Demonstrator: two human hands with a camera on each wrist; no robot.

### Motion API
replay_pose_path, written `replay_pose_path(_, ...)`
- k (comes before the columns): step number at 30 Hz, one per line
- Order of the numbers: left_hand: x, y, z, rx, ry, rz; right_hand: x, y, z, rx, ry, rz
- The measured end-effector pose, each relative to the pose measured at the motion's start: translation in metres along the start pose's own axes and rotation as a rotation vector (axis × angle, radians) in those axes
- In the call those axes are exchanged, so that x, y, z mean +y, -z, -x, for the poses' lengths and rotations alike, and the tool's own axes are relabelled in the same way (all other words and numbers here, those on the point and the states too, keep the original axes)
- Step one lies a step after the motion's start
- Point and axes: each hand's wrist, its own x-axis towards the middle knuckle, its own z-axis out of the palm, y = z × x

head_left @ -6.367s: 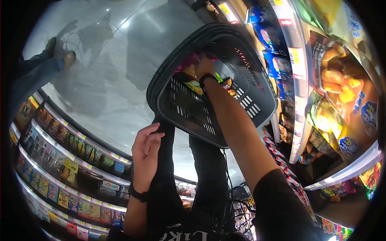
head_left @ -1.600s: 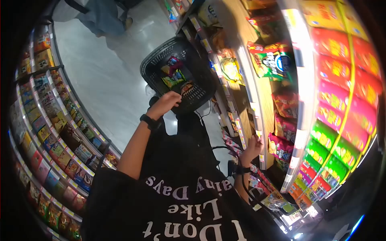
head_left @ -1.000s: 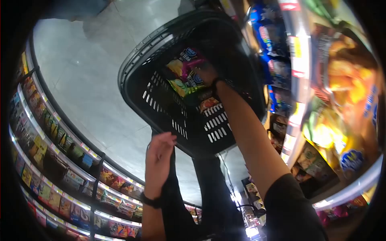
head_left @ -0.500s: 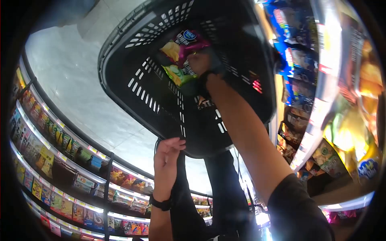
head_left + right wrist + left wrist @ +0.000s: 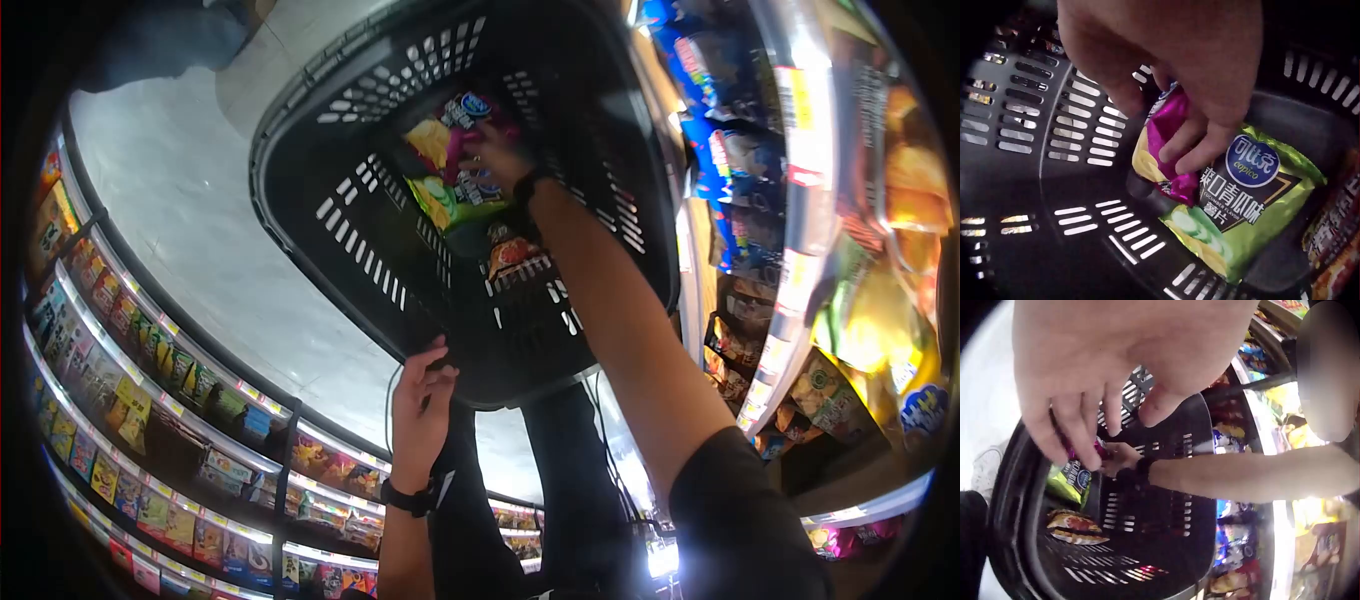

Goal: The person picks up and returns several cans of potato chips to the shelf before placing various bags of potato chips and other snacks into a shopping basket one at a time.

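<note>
A black slotted shopping basket (image 5: 300, 215) is in front of me, its mouth facing me. Deep inside, my right hand (image 5: 500, 160) grips a magenta bag of chips (image 5: 1172, 134), fingers curled on its front and the thumb on the far side. Beside it lies a green cucumber-flavour bag of chips (image 5: 1241, 187). Lower in the basket is a dark packet with a reddish food picture (image 5: 1075, 526). My left hand (image 5: 420, 410) is at the basket's near rim, fingers relaxed and slightly bent, holding nothing. In the left wrist view those fingers overlap the basket.
Shelves with snack bags (image 5: 745, 160) stand close along the right. At the left runs another long rack of small packets (image 5: 170, 340). Pale floor (image 5: 160, 200) shows between them, with a person's leg (image 5: 160, 45) at the upper left. Cables hang beside my legs.
From 1.6 s ago, my right hand has gone from beside the shelf into the basket, and my left hand has left its grip on the rim. The basket appears closer and larger.
</note>
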Motion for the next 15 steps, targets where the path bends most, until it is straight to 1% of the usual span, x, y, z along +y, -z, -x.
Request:
replay_pose_path(3, 0.001, 0.006, -0.002, 0.016, 0.009, 0.028, 0.010, 0.005, -0.017, -0.009, -0.020, -0.077)
replay_pose_path(4, 0.003, 0.007, -0.005, 0.015, 0.013, 0.053, 0.014, 0.007, -0.019, -0.059, 0.010, -0.120)
replay_pose_path(6, 0.010, 0.007, -0.006, 0.014, 0.019, 0.078, 0.019, 0.005, -0.017, -0.065, 0.074, -0.135)
replay_pose_path(7, 0.011, 0.006, -0.007, 0.016, 0.025, 0.080, 0.021, 0.003, -0.012, -0.067, 0.108, -0.140)
replay_pose_path(8, 0.013, 0.006, -0.008, 0.019, 0.027, 0.084, 0.022, -0.001, -0.004, -0.018, 0.154, -0.154)
replay_pose_path(10, 0.003, 0.010, -0.014, 0.011, -0.021, 0.106, 0.024, -0.012, 0.021, 0.076, 0.254, -0.181)
replay_pose_path(11, 0.001, 0.011, -0.014, 0.005, -0.041, 0.115, 0.018, -0.015, 0.037, 0.093, 0.261, -0.197)
replay_pose_path(13, 0.007, 0.010, -0.012, 0.019, 0.014, 0.111, 0.007, -0.020, 0.078, 0.128, 0.271, -0.231)
replay_pose_path(14, 0.013, 0.009, -0.011, 0.027, 0.037, 0.108, 0.000, -0.023, 0.104, 0.103, 0.278, -0.254)
replay_pose_path(15, 0.012, 0.011, -0.009, 0.032, 0.013, 0.074, -0.006, -0.024, 0.134, 0.079, 0.286, -0.277)
